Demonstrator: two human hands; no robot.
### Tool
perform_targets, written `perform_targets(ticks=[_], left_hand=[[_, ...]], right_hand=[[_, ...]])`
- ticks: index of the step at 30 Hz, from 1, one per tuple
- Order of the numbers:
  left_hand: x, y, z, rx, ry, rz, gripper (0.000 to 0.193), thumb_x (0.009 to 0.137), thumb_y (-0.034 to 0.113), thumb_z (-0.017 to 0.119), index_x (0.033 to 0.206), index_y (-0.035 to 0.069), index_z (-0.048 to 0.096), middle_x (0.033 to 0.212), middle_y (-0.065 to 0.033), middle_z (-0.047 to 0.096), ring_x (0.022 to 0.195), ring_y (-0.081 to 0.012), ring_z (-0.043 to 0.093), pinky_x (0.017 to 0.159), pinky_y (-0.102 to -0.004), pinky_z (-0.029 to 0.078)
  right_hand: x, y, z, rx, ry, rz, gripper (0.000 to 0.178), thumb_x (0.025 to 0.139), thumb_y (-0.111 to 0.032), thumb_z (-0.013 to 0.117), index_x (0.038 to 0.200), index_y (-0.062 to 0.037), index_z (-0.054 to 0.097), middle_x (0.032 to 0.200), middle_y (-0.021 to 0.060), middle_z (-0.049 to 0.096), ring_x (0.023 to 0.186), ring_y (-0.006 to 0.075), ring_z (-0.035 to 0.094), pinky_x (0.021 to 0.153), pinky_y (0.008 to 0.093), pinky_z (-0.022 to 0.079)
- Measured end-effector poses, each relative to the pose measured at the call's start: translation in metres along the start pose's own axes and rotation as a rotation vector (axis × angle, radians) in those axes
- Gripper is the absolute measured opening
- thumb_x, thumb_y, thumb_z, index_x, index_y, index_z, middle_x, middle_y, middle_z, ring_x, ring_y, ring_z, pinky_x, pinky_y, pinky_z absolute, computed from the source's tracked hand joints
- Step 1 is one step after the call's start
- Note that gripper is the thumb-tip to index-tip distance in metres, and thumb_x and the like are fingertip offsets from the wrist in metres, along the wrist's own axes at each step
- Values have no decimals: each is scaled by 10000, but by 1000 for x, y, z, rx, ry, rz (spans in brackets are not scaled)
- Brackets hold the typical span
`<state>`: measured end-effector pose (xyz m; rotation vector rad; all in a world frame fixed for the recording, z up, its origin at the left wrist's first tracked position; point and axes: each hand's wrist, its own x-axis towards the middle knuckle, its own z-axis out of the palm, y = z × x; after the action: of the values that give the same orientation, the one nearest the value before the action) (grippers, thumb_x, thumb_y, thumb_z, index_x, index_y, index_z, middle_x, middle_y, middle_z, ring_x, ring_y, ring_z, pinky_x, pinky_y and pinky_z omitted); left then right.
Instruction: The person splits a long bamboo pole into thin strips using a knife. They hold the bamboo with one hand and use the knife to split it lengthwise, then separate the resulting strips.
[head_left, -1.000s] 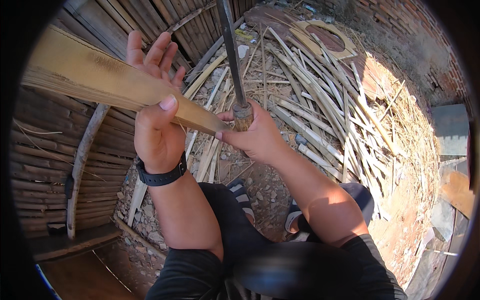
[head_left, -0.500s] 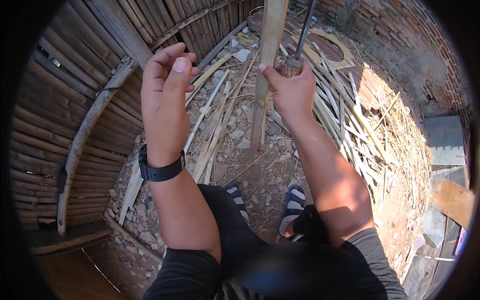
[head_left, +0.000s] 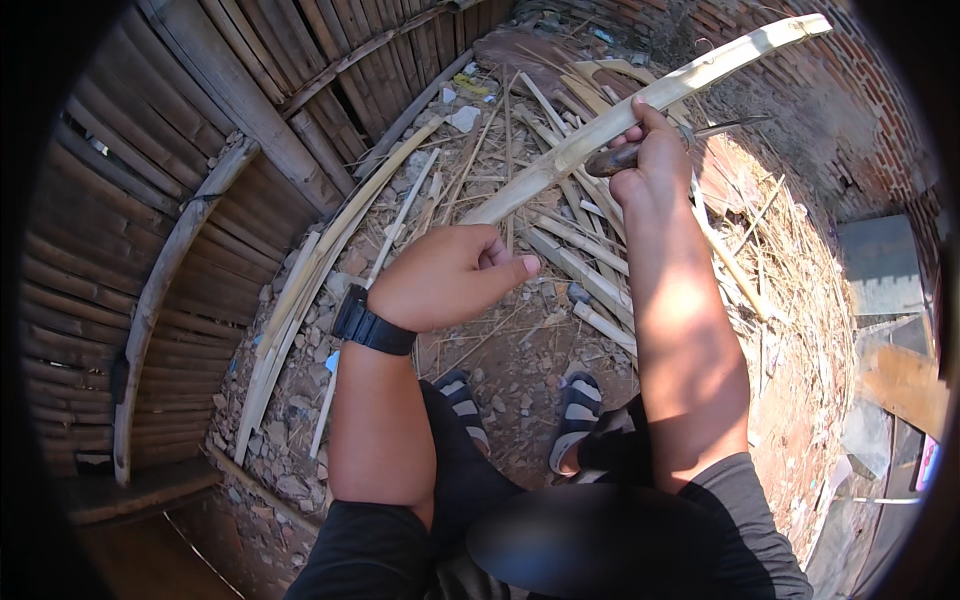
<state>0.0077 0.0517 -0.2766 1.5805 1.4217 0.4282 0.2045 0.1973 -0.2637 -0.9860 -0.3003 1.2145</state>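
A long pale bamboo strip [head_left: 570, 150] slants up from left to right in front of me. My right hand [head_left: 655, 155] is closed, its thumb against the strip's upper stretch. That same hand grips a long knife by its dark wooden handle [head_left: 612, 160]; the narrow blade [head_left: 732, 127] points right. At the strip's lower end is my left hand [head_left: 455, 275], fingers curled in and thumb sticking out to the right. The strip runs behind its knuckles, and most of those fingers are hidden.
Split bamboo strips [head_left: 600, 285] lie in a heap on the rubble ground. More strips [head_left: 300, 320] lean near a bamboo-slat wall [head_left: 150, 290] at left. A brick wall [head_left: 860, 110] rises at far right, with boards [head_left: 905, 385] below it. My sandalled feet [head_left: 575, 415] stand on dirt.
The bamboo strip has tipped from upright to slanting, its top now to the right. My left hand has come down and right to its lower end, fingers curling. The knife blade has turned rightward.
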Motion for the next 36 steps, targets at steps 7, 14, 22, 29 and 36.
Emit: perform_targets(ticks=[7, 14, 22, 29, 36], left_hand=[[46, -51, 27, 106, 412, 24, 975, 893, 710, 483, 1452, -63, 278, 1171, -252, 594, 1072, -309, 623, 952, -384, 467], [59, -51, 16, -813, 903, 277, 1108, 854, 815, 365, 1533, 2, 42, 1385, -270, 439, 1270, -350, 494, 1021, -461, 407], [24, -52, -39, -1101, 1136, 717, 977, 802, 792, 515, 1451, 92, 306, 1332, -171, 506, 1210, -381, 548, 1039, -533, 425], [-12, -56, -60, -1309, 1097, 1016, 537, 874, 602, 553, 1076, 106, 582, 844, -65, 623, 896, -270, 611, 846, -462, 485], [-84, -52, -81, -1150, 964, 1062, 313, 922, 437, 544, 820, 141, 535, 588, 20, 415, 524, -107, 423, 584, -270, 359]], right_hand=[[2, -12, -6, 138, -89, 106, 121, 914, -122, 650, 855, -102, 546, 630, -40, 457, 542, 105, 467, 515, 261, 450], [-10, -13, -6, 210, -73, 202, 145, 906, -112, 665, 864, -100, 527, 612, -43, 458, 520, 112, 463, 529, 297, 471], [-23, 38, -24, 257, -170, 380, 114, 906, -113, 662, 926, -102, 550, 661, -23, 480, 559, 120, 482, 520, 286, 444], [-40, 99, -48, 210, -178, 497, 211, 894, -171, 714, 935, -94, 522, 675, -31, 505, 565, 74, 481, 556, 258, 442], [-56, 121, -117, -61, -33, 758, 385, 930, -483, 632, 922, -121, 502, 793, 32, 582, 558, 108, 476, 506, 295, 440]])
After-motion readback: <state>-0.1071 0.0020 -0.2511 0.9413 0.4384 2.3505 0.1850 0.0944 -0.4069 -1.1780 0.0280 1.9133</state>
